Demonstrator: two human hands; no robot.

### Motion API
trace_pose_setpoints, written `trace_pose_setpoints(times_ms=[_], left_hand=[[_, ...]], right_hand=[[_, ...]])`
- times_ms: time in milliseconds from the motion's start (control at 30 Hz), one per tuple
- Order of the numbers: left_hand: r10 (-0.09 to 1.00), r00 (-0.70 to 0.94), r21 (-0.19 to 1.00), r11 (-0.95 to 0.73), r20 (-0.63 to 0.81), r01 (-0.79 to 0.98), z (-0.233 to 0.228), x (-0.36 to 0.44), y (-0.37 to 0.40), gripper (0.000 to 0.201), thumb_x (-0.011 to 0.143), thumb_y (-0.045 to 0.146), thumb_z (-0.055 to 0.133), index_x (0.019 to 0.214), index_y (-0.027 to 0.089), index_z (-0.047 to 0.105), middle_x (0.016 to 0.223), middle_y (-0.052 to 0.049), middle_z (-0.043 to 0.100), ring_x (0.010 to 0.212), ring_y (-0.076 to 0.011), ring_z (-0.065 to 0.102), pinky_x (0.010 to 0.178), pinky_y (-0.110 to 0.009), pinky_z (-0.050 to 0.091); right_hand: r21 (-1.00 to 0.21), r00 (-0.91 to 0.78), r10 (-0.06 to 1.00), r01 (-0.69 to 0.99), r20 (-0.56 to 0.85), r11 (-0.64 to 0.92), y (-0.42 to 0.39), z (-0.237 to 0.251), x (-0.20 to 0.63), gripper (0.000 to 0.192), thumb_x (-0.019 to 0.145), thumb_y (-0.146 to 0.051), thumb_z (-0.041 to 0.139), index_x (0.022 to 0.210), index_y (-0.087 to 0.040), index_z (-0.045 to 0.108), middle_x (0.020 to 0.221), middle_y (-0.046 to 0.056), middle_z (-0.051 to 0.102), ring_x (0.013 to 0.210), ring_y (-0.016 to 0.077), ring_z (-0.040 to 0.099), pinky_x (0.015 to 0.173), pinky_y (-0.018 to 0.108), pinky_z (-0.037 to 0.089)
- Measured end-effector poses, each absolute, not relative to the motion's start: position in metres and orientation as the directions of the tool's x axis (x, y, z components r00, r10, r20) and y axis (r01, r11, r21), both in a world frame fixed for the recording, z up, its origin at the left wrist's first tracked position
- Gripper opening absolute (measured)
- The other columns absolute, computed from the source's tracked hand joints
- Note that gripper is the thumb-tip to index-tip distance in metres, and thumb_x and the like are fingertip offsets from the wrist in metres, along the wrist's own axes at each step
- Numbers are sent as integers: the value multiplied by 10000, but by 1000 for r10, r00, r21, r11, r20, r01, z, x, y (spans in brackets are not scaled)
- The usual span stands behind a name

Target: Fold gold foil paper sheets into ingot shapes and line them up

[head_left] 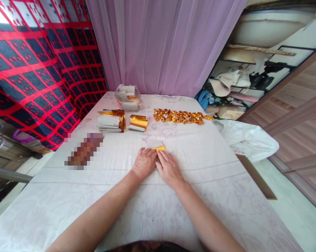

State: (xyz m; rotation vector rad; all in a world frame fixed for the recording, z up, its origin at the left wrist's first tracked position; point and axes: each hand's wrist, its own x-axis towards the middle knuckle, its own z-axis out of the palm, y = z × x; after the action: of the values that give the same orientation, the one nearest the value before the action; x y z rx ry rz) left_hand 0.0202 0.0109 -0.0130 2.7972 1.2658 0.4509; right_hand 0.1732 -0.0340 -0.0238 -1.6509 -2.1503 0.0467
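Observation:
A gold and grey foil paper sheet [160, 148] lies on the table under my fingertips, partly hidden by them. My left hand [145, 161] rests on its left side, fingers stretched out and lying flat. From the right, my right hand [171, 167] touches the gold part with extended fingers. The fingertips of both hands almost meet over the sheet. Beyond them stand a small stack of gold foil papers [138, 122] and a larger stack of grey and gold foil papers [111, 121]. Folded gold foil pieces [184, 117] lie in rows at the back right.
A clear plastic bag of foil papers [128, 98] sits at the table's back. On the left lies a pixelated reddish-brown object [84, 151]. The patterned tablecloth [210, 206] covers the table. Off its right edge are a white plastic bag [248, 138] and a loaded shelf [234, 87].

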Motion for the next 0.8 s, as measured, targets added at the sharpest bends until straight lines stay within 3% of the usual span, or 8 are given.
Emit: trace_pose_setpoints(times_ms=[133, 367, 567, 800], left_hand=[[720, 659, 156, -692, 217, 705, -20, 9, 11, 394, 958, 299, 438, 1336, 257, 540, 1372, -67, 586, 1288, -261, 506, 1119, -551, 259], [706, 681, 193, -708, 194, 679, -23, 3, 13, 426, 985, 391, 387, 1356, 234, 527, 1404, -84, 555, 1338, -258, 456, 1155, -570, 180], [656, 736, 188, -754, 165, 629, -20, -2, 16, 449, 974, 353, 417, 1402, 228, 474, 1432, -77, 527, 1348, -247, 449, 1158, -532, 219], [629, 754, 165, -778, 190, 607, -26, -12, 17, 435, 987, 372, 392, 1381, 221, 497, 1407, -74, 554, 1351, -214, 447, 1171, -487, 212]], right_hand=[[-248, -212, 966, 937, 148, 244, -37, -24, 171, 517, 969, -360, 402, 1441, -151, 430, 1485, 108, 441, 1391, 257, 362, 1149, 510, 236], [-231, -116, 986, 963, 119, 141, -33, -14, 189, 509, 979, -387, 390, 1429, -156, 453, 1500, 110, 414, 1405, 272, 338, 1152, 540, 211], [-238, -302, 948, 918, 100, 318, -27, -8, 177, 568, 991, -427, 369, 1480, -139, 354, 1545, 117, 324, 1443, 241, 272, 1180, 545, 162], [-264, -262, 964, 928, 39, 263, -36, -17, 186, 651, 971, -510, 397, 1491, -126, 329, 1559, 115, 279, 1454, 254, 243, 1186, 553, 154]])
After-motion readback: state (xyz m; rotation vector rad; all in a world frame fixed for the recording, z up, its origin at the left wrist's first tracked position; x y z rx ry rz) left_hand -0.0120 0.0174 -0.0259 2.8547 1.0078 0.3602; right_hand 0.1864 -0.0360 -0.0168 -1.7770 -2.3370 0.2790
